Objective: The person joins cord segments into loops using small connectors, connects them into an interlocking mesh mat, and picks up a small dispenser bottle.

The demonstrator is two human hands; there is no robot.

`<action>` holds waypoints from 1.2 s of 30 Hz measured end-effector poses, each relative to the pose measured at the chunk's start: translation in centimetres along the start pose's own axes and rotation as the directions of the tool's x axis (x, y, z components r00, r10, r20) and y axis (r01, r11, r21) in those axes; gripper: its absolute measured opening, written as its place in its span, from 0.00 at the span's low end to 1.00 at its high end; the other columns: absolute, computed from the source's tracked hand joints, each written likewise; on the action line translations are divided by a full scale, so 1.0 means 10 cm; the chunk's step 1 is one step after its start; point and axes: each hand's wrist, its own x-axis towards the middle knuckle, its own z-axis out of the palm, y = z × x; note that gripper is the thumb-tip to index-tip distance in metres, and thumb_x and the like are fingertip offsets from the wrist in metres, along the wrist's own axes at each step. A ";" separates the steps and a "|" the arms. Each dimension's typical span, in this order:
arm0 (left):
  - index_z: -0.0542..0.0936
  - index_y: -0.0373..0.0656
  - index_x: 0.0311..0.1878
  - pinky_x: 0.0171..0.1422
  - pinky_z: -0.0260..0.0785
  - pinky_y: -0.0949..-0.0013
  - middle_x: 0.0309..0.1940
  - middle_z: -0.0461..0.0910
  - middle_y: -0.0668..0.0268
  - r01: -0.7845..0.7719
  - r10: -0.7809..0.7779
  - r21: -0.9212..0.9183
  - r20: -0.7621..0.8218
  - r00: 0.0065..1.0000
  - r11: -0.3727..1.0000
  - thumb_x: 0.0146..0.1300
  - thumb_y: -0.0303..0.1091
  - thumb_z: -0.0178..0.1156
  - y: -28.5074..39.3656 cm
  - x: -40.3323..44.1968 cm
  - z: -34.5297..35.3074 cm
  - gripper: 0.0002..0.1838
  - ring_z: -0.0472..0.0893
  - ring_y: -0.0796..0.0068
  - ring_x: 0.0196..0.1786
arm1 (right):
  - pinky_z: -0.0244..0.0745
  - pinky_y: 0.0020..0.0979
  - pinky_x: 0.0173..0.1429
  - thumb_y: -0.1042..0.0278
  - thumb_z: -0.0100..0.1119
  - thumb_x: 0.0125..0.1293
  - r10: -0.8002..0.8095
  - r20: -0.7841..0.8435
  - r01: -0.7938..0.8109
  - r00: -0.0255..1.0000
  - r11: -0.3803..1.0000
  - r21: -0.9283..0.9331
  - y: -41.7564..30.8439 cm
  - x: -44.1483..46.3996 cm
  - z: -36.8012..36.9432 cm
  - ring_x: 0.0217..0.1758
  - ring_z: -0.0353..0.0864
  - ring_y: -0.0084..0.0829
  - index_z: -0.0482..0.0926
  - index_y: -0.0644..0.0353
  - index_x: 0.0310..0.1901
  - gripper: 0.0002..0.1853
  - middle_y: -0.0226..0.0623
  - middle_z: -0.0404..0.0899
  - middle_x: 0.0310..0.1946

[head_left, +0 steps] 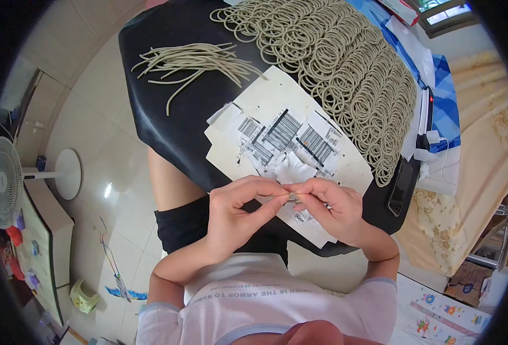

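- Home, by its furnishings.
- Left: fan (4, 181) on round base; pale cabinet (41, 247); glossy floor tiles (116, 138).
- Right: draped cloth (484, 121), flowered.
- Far right: window (446, 14).
- Near right: sheet (406, 319) with bright cartoon figures.

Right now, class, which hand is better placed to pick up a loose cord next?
Probably the left hand: the loose cords lie on its side, while the right hand is nearer the rings. Both hands meet at a small piece, so the left might need freeing first.
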 end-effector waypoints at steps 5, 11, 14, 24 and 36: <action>0.85 0.35 0.39 0.45 0.76 0.73 0.37 0.85 0.60 -0.018 0.018 0.014 -0.004 1.000 1.000 0.58 0.22 0.66 -0.01 0.00 0.00 0.06 0.84 0.74 0.38 | 0.82 0.24 0.33 0.78 0.60 0.67 0.034 -0.014 -0.034 0.999 0.998 0.051 0.01 -0.02 0.04 0.31 0.87 0.25 0.77 0.66 0.45 0.06 0.38 0.87 0.39; 0.85 0.36 0.39 0.44 0.76 0.74 0.36 0.85 0.61 -0.026 0.027 0.021 -0.019 0.999 0.999 0.58 0.21 0.66 -0.01 0.00 0.01 0.06 0.84 0.75 0.36 | 0.83 0.22 0.36 0.78 0.58 0.69 0.117 0.000 -0.115 0.993 0.980 0.162 0.01 -0.05 0.05 0.35 0.88 0.24 0.77 0.67 0.47 0.07 0.39 0.86 0.41; 0.85 0.36 0.38 0.43 0.76 0.74 0.36 0.86 0.61 -0.025 0.026 0.035 -0.033 0.999 0.999 0.57 0.22 0.66 -0.02 0.00 0.02 0.06 0.84 0.75 0.36 | 0.83 0.22 0.36 0.78 0.58 0.69 0.146 0.002 -0.144 0.989 0.973 0.183 0.01 -0.06 0.05 0.35 0.88 0.24 0.77 0.67 0.48 0.08 0.39 0.86 0.41; 0.85 0.35 0.38 0.44 0.76 0.74 0.34 0.86 0.62 0.031 -0.030 0.026 -0.050 0.998 0.999 0.56 0.22 0.67 0.00 -0.01 0.07 0.06 0.84 0.75 0.35 | 0.84 0.24 0.39 0.78 0.56 0.70 0.255 0.018 -0.244 0.967 0.896 0.371 -0.02 -0.06 0.05 0.38 0.85 0.22 0.76 0.69 0.49 0.08 0.39 0.85 0.42; 0.81 0.33 0.43 0.47 0.76 0.73 0.37 0.85 0.63 0.114 -0.116 -0.115 -0.004 0.993 0.987 0.63 0.27 0.65 0.03 0.00 0.05 0.08 0.85 0.76 0.40 | 0.83 0.25 0.43 0.75 0.56 0.72 0.395 0.082 -0.375 0.915 0.755 0.538 -0.04 0.00 -0.02 0.47 0.85 0.26 0.74 0.68 0.48 0.08 0.39 0.83 0.42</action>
